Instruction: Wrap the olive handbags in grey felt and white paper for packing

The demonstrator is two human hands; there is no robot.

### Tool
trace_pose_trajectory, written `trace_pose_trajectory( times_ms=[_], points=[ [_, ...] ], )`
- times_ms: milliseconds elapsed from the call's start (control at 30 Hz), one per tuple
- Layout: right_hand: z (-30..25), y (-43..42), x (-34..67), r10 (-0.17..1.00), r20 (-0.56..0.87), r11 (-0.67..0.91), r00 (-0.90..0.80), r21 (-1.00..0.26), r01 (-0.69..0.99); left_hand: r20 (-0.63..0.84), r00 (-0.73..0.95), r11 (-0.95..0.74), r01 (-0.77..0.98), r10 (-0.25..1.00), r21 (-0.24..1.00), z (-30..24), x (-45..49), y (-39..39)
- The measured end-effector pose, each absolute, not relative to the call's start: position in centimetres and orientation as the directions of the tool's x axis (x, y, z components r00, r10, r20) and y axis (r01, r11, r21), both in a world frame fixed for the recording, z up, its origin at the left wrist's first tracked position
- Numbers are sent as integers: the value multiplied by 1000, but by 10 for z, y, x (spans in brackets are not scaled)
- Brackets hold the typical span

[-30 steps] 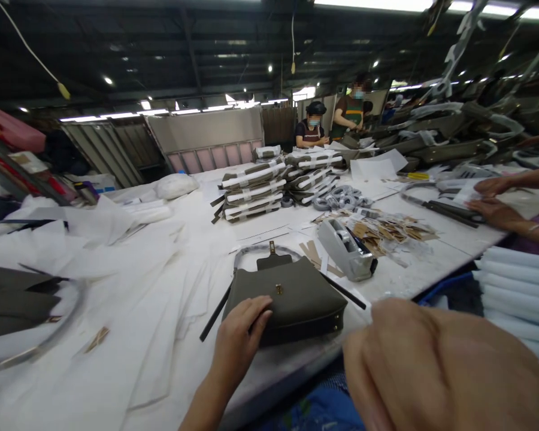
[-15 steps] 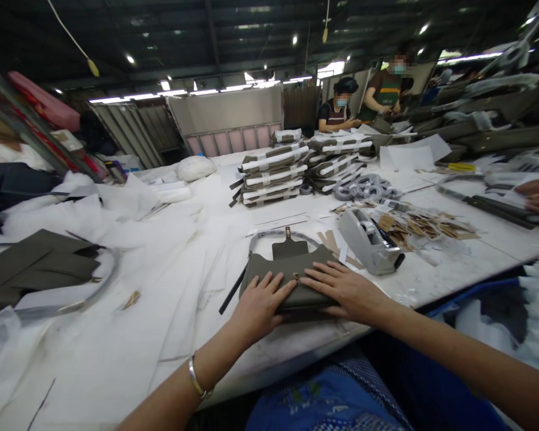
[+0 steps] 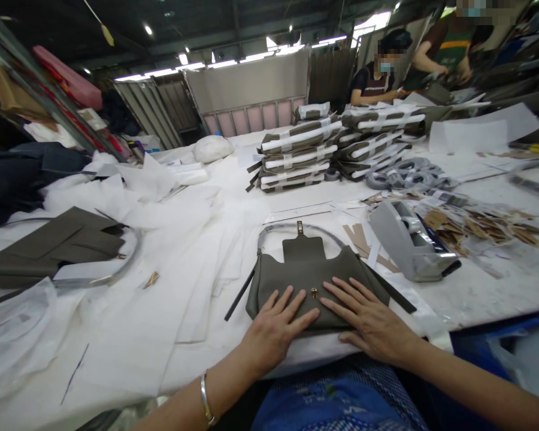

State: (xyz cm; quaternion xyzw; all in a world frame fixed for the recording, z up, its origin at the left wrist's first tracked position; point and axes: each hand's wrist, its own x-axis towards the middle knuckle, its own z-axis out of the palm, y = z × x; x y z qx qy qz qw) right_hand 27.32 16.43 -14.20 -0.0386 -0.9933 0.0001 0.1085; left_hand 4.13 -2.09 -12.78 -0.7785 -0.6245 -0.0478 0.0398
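Observation:
A dark olive handbag (image 3: 305, 270) lies flat near the table's front edge, its flap tab (image 3: 303, 249) turned up and away from me. The bag's handle (image 3: 273, 227), wrapped in clear film, curves behind it. My left hand (image 3: 276, 329) rests on the lower left of the bag with fingers spread. On the lower right, my right hand (image 3: 368, 317) lies flat, fingers apart. Between the fingertips of both hands shows a small gold clasp (image 3: 314, 293). Dark straps stick out at both sides of the bag.
A grey tape dispenser (image 3: 404, 239) stands right of the bag, beside a heap of brown tags (image 3: 480, 227). Wrapped bags (image 3: 296, 155) are stacked behind. Another olive bag (image 3: 58, 245) lies at left on white sheets. Two people work at the back right.
The view has turned right and tilted down. Both hands have slid lower on the bag, toward me, so more of its front shows. The far-right co-worker's hands have left the view.

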Motion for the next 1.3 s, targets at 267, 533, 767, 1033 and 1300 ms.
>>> trace_pose_trajectory(
  times_ms=[267,533,767,1033,1300],
  points=[
    [-123,167,259,138,163,972,-977,-212,102,179,108,-131,984,978,121,-144,59,-20],
    [-108,171,189,-38,240,999,-970,15,-36,233,107,-131,988,966,87,-144,61,-23],
    [-110,180,176,137,67,986,-988,89,143,306,109,-125,992,946,34,-141,60,-26],
    [-52,102,44,-250,166,961,-954,-75,-265,317,90,-117,991,944,65,-147,59,-27],
    [-118,38,-85,-637,179,759,-750,-24,-651,383,61,-84,995,922,45,-150,63,-26]
  ],
)
